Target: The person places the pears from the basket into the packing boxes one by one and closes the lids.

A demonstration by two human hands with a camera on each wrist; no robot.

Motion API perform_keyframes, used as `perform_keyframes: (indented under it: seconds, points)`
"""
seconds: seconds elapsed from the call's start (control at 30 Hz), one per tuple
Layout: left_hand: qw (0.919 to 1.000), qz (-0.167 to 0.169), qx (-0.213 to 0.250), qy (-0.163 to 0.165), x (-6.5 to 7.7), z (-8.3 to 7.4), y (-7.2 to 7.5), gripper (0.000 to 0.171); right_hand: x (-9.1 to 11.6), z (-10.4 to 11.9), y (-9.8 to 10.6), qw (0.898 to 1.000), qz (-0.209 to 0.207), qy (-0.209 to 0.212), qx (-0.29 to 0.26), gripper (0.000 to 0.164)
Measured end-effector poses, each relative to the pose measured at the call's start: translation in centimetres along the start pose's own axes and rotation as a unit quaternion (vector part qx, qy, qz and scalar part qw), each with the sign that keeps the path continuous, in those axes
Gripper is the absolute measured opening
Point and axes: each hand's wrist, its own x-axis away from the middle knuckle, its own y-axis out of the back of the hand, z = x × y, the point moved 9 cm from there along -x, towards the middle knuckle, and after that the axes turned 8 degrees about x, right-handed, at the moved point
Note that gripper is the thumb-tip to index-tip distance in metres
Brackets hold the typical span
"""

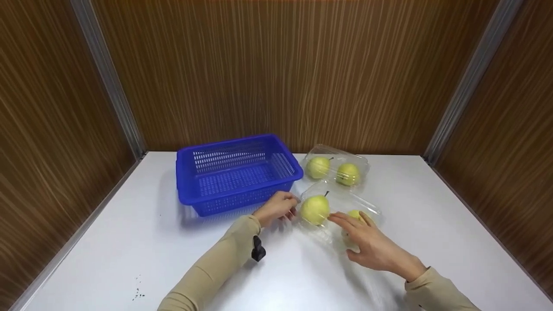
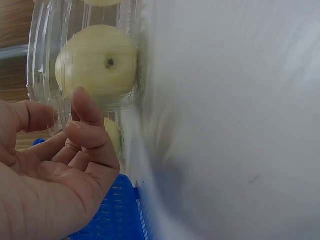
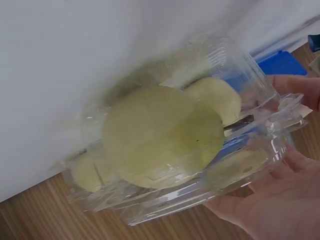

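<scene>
A clear plastic clamshell box (image 1: 345,199) with two yellow-green pears lies on the white table, right of the blue basket. Its left pear (image 1: 315,210) shows fully, stem up; the right pear (image 1: 356,214) is partly behind my right hand (image 1: 372,242). At the box's left corner my left hand (image 1: 277,208) has its fingers curled, thumb and index finger (image 2: 86,106) pinching the plastic edge. My right hand reaches over the box's front right, its fingers rather straight and touching the lid. In the right wrist view a pear (image 3: 160,135) shows large through the plastic.
The blue slotted basket (image 1: 239,195) stands at the back left, with no contents visible. Behind the near box sits a second clear box (image 1: 332,151) with two pears (image 1: 318,167). Wood-grain panels (image 1: 276,73) wall in the table at the back and both sides.
</scene>
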Motion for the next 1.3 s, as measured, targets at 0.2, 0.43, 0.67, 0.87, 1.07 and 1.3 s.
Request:
perform_keyframes:
  seconds: [0.2, 0.43, 0.67, 0.87, 1.07, 1.3]
  points:
    - [0.9991, 0.026, 0.027, 0.019, 0.7, 0.8, -0.8, 0.032, 0.9, -1.1, 0.5, 0.998, -0.046, 0.026, 0.035, 0.091]
    - [0.9964, 0.045, 0.058, 0.042, 1.4, 1.3, -1.9, 0.043, 2.1, -3.9, 1.3, 0.995, -0.088, -0.006, 0.056, 0.076]
    - [0.9916, 0.052, 0.098, 0.067, 1.8, 1.8, -2.7, 0.048, 4.3, -8.4, 1.5, 0.98, -0.055, -0.182, -0.049, 0.053]
    - [0.989, 0.055, 0.12, 0.067, 1.9, 1.8, -3.0, 0.048, 5.7, -9.7, 0.5, 0.949, 0.033, -0.277, -0.144, 0.068]
    - [0.9877, 0.062, 0.125, 0.071, 1.9, 1.7, -2.7, 0.046, 6.1, -10.0, -2.0, 0.869, 0.117, -0.355, -0.324, 0.077]
    - [0.9861, 0.061, 0.135, 0.076, 2.5, 1.9, -2.3, 0.05, 6.1, -10.3, -3.3, 0.806, 0.125, -0.397, -0.42, 0.066]
